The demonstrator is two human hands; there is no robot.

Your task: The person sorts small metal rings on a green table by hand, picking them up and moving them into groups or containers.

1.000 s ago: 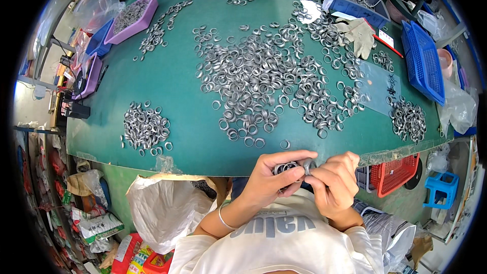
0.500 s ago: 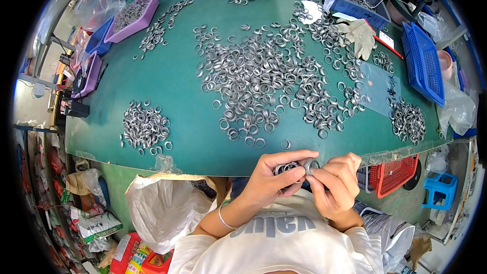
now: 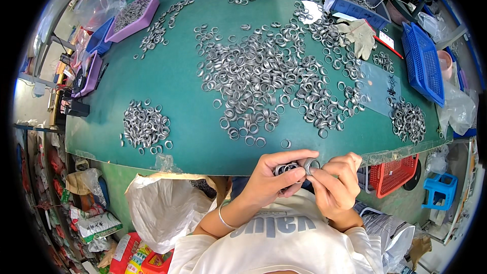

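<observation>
Just off the table's near edge, my left hand (image 3: 271, 178) is closed around several grey metal rings (image 3: 285, 169). Between my two hands one more metal ring (image 3: 311, 164) is pinched, its opening turned partly toward me. My right hand (image 3: 337, 182) grips that ring's lower right side with thumb and fingertips, while the left fingers touch its other side. Beyond the hands, a large spread of loose metal rings (image 3: 253, 71) covers the middle of the green table (image 3: 203, 147). A single ring (image 3: 286, 144) lies apart close to my left fingertips.
Smaller ring piles lie at the left (image 3: 146, 127) and right (image 3: 408, 122). A purple tray (image 3: 133, 19), a blue bin (image 3: 359, 4), a blue basket (image 3: 423, 66), a glove (image 3: 359, 38) and a red pen (image 3: 388, 47) stand around the edges. Below are a red basket (image 3: 394, 175) and a white sack (image 3: 165, 210).
The ring between my fingers has turned slightly, so more of its opening faces me. Both hands stay in nearly the same place.
</observation>
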